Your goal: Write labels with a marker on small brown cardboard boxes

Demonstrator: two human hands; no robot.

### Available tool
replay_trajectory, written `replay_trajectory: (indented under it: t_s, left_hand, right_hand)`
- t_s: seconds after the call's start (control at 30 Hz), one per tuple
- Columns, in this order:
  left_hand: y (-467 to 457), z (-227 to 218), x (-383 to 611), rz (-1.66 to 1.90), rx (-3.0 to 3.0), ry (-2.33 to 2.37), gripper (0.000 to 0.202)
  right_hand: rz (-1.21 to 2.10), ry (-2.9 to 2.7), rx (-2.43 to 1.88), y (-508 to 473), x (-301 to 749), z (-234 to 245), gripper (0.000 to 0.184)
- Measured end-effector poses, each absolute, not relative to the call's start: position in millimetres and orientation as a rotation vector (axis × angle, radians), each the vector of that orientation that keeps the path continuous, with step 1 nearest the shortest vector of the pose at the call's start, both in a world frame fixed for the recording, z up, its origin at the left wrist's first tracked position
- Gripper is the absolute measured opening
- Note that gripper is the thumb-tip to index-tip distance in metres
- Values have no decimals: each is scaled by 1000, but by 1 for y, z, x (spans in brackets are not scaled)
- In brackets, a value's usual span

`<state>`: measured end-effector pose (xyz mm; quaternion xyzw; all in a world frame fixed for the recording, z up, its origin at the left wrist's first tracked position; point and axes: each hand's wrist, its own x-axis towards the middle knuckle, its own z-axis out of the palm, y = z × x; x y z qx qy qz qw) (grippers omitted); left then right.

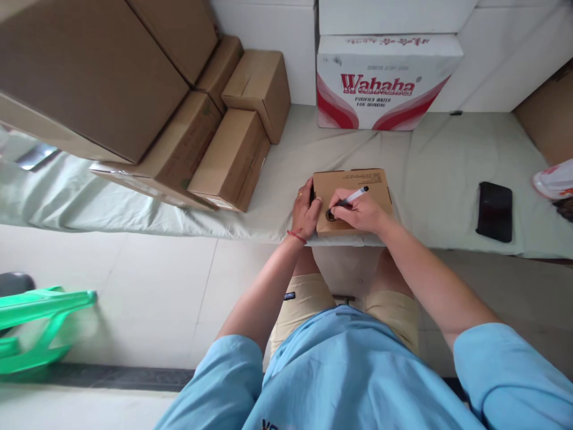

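Note:
A small flat cardboard box [351,179] lies at the front edge of the cloth-covered table, with printed lines at its far right corner. Its left side is gripped by my left hand [307,210], the thumb near the top edge and the fingers along the side wall. In my right hand [358,210] is a white pen with a black end [356,196], tilted, its tip down at the near left part of the lid. A dark round mark [330,215] shows there, partly covered by the fingers.
Brown cartons [233,155] stand stacked on the left. A white and red Wahaha carton [385,83] stands at the back. A black phone [495,212] lies to the right, near a white and red package [555,180]. A green plastic stool [45,322] is on the floor at left.

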<state>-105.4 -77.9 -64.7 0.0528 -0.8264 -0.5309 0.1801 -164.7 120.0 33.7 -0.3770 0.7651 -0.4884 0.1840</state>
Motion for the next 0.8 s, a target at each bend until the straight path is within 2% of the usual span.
replay_trajectory:
  t_s: [0.8]
  left_hand:
    - [-77,-62,-104,-1539,173,-2294,65]
  right_hand:
    - [-1455,2283,-1041,119,-163,37,11]
